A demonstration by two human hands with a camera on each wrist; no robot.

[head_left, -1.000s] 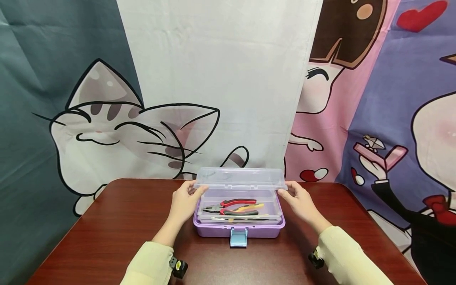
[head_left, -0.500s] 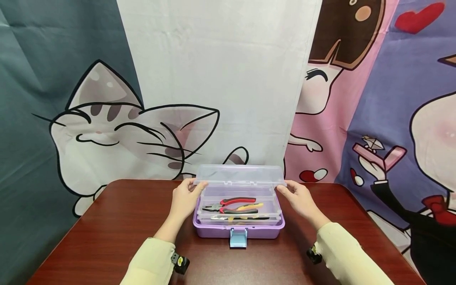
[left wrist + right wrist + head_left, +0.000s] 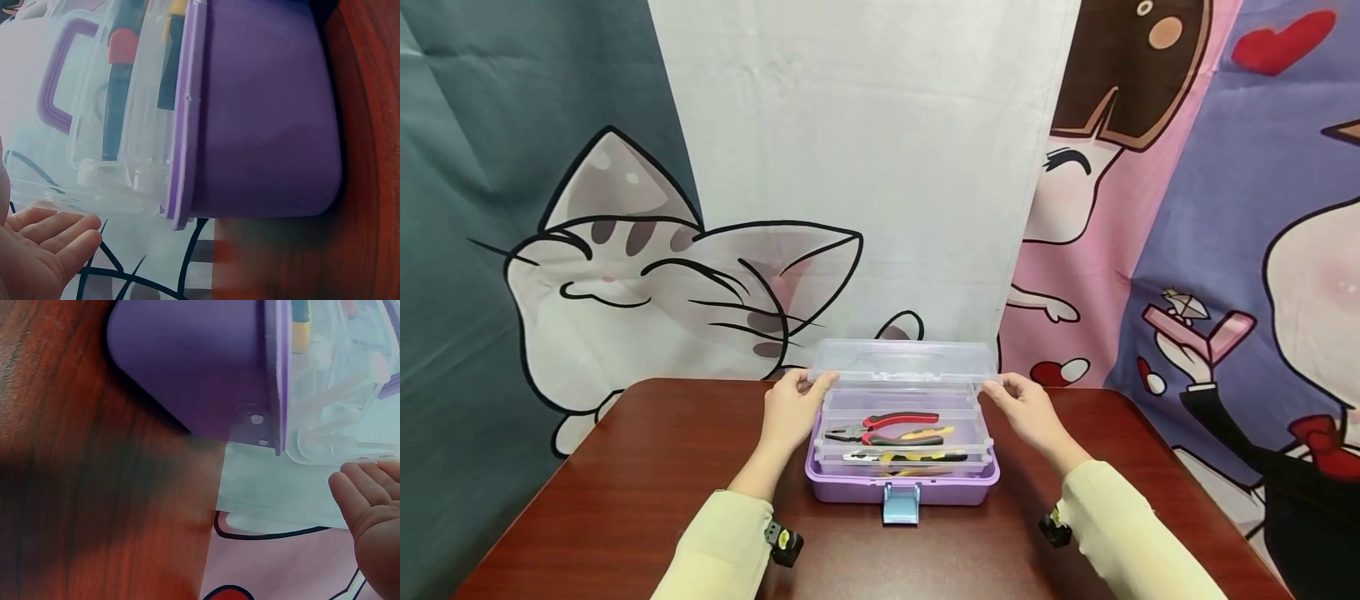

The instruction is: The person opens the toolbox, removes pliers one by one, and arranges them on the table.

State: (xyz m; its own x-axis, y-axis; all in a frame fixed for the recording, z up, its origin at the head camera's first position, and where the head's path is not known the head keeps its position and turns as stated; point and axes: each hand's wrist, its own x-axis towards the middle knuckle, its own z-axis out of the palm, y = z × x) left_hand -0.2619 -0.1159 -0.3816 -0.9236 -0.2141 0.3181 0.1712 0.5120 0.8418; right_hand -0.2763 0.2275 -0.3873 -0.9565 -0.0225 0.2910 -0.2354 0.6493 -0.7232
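Note:
A purple toolbox (image 3: 831, 492) stands on the table with its clear lid (image 3: 906, 360) raised and tilted back. My left hand (image 3: 786, 412) pinches the lid's left edge, thumb in front and fingers behind. At the opposite edge, my right hand (image 3: 1032, 415) holds the lid the same way. Combination pliers (image 3: 910, 439) with red and black handles lie in the upper clear tray, beside a yellow-handled tool (image 3: 928, 432). Lower down, a yellow and black tool (image 3: 925, 457) shows through clear plastic; its kind is unclear. The lid's purple handle (image 3: 56, 81) appears in the left wrist view.
A light blue latch (image 3: 901, 504) hangs down at the box's front. The brown wooden table (image 3: 625, 500) extends to both sides. Behind it hangs a printed cloth (image 3: 880, 167) with cartoon figures.
Both hands have moved slightly upward with the lid. The clear trays have spread apart, and the yellow and black tool beneath the pliers shows more fully.

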